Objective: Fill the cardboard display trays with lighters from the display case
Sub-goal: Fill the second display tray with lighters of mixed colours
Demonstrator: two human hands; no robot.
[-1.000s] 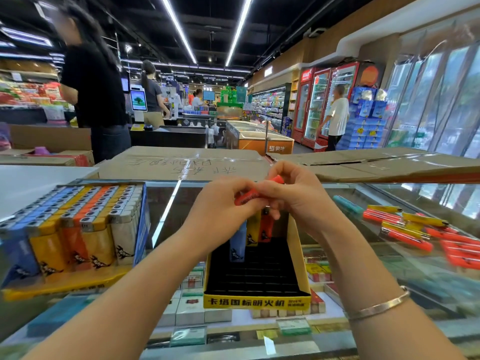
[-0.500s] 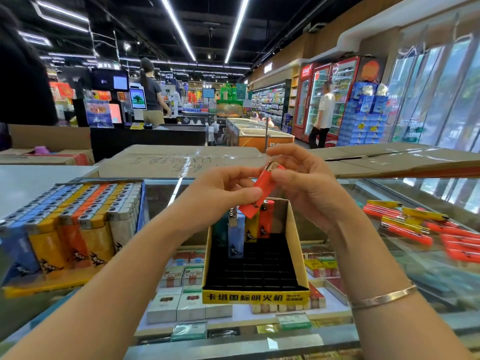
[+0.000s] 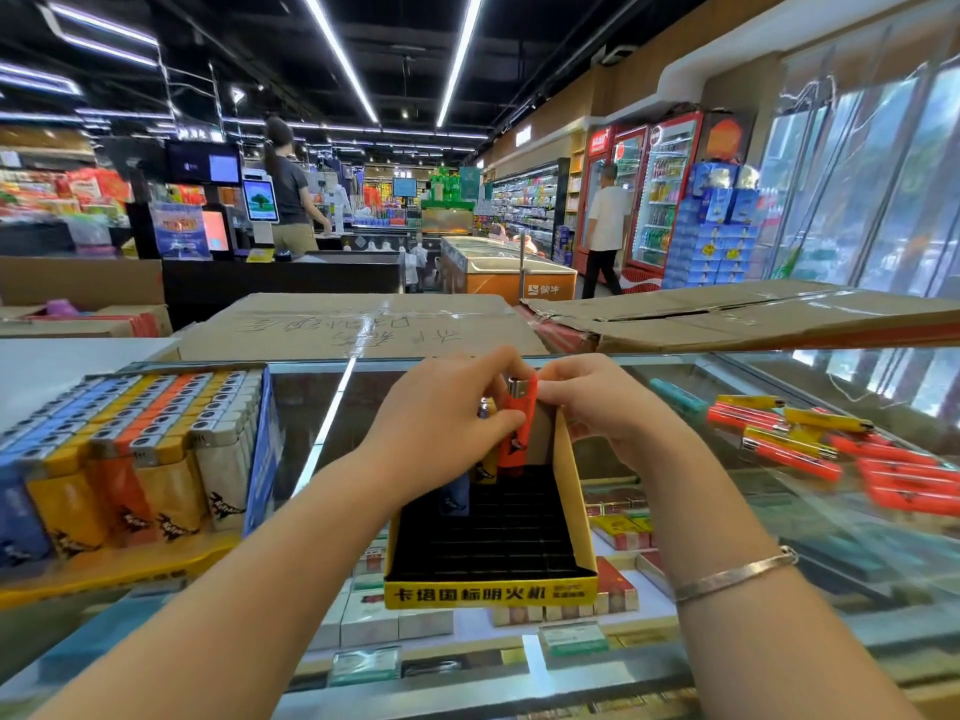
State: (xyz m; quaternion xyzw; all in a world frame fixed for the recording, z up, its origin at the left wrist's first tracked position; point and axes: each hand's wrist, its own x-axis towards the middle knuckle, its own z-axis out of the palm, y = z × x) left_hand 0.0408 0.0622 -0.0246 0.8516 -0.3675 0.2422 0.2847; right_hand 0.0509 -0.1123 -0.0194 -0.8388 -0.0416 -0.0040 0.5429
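A yellow cardboard display tray (image 3: 490,593) with a black slotted insert stands on the glass display case (image 3: 727,537). A few lighters stand in its back row, partly hidden by my left hand. An orange lighter (image 3: 517,427) stands upright at the tray's back right corner. My left hand (image 3: 441,423) pinches its body while my right hand (image 3: 597,402) pinches its top. Loose orange, yellow and teal lighters (image 3: 810,444) lie on the glass to the right.
A full tray of blue, yellow, orange and white lighters (image 3: 130,459) sits at the left. Flattened cardboard boxes (image 3: 363,324) lie behind the case. Cigarette packs show under the glass. Two people stand far back in the shop.
The orange lighter went from lying tilted between my fingers above the tray to standing upright, lowered into the back row. Both hands moved down with it. A person at left walked out of view.
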